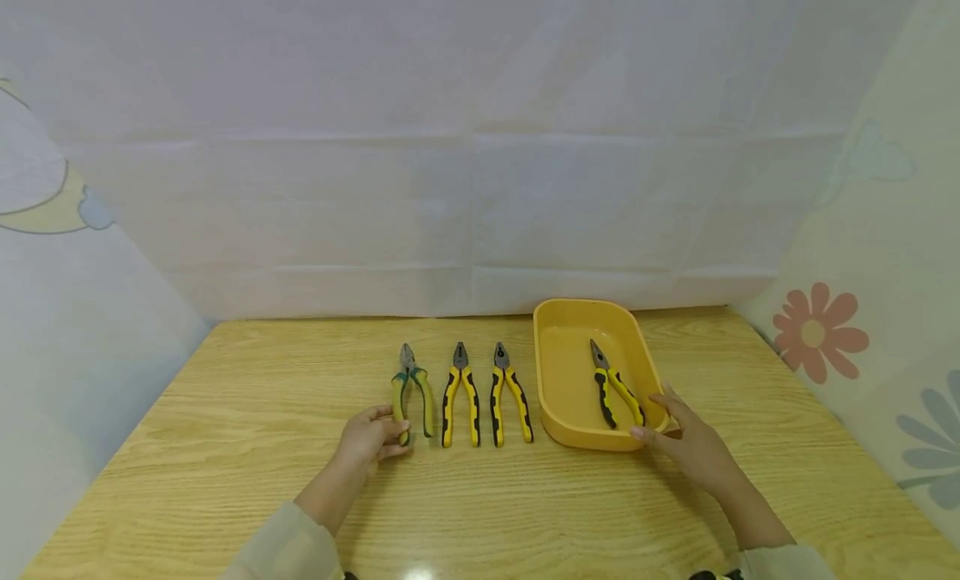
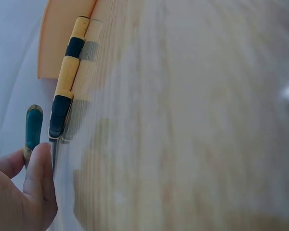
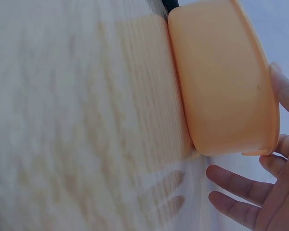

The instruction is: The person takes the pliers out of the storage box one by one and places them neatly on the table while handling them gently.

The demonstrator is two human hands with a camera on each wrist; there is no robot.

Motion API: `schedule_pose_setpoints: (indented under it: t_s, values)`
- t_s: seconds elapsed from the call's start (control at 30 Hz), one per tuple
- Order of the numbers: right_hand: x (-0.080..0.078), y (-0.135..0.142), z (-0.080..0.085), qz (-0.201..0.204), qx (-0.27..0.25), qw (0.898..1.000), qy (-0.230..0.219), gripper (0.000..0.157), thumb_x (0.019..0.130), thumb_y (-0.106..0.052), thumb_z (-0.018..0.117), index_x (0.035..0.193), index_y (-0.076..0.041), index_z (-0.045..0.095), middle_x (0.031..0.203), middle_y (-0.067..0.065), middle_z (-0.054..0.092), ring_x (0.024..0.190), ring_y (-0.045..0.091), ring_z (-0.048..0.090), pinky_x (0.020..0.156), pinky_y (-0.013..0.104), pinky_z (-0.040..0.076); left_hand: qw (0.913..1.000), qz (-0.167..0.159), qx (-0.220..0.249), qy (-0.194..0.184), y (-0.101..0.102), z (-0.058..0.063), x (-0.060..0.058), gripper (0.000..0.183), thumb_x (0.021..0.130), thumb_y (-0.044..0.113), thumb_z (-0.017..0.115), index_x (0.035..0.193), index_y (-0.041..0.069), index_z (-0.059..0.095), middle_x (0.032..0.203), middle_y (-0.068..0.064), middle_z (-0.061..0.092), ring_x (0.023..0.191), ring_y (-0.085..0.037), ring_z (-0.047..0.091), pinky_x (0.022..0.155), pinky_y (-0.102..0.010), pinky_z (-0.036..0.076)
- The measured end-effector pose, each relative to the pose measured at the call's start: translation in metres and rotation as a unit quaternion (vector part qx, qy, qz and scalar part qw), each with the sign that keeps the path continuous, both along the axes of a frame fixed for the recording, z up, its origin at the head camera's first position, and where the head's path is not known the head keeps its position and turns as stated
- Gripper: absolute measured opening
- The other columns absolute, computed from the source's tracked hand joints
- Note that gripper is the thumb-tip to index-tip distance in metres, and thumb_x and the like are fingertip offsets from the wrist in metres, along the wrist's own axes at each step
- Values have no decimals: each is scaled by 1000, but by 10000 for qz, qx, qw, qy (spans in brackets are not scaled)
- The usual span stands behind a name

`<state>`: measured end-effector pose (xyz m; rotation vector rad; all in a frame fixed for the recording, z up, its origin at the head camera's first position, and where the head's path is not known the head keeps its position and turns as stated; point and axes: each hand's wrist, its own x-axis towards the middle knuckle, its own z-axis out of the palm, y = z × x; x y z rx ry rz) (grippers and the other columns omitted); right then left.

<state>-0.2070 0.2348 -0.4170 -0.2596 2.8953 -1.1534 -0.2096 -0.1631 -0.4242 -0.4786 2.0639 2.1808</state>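
Note:
My left hand pinches one handle of the green-handled diagonal cutters, the leftmost tool, between thumb and fingers. In the left wrist view, the end of that handle stands up from the fingers. Two combination pliers with yellow-and-black grips lie beside it, handles spread towards me. At the right, my right hand holds the near right corner of a yellow plastic tray, thumb and forefinger at its rim. Inside lies a pair of long-nose pliers, also yellow and black.
All of this is on a wood-grain table. A white cloth backdrop rises along its back edge, and printed sheets flank both sides. The tray stands close to the back edge, right of the row of pliers.

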Motion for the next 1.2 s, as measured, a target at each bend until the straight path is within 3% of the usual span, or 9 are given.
schedule_pose_setpoints:
  t_s: [0.33,0.67,1.2]
  values:
    - [-1,3,-4,-40,-70,10000,-2,69,82,-42,54,132,-1,28,141,20,6,95,34,49,64,36,48,10000,55,-60,-33,-1,-1,-2,47,81,-6,52,123,-14,31,104,-26,47,78,-26,55,66,-33,52]
    - [-2,2,-3,-69,-37,9999,-81,71,82,-43,53,133,-1,27,141,21,6,96,36,49,65,38,48,9997,5,-229,30,-5,-6,-5,43,81,-7,51,120,-16,33,92,-20,49,69,-19,53,62,-29,52]
    - [-2,2,-3,-12,33,10000,-12,70,82,-41,54,132,0,28,140,21,6,95,35,50,63,36,48,9989,1,-461,-80,-4,-2,-9,40,80,-10,51,117,-17,36,92,-22,50,68,-20,54,62,-29,52]
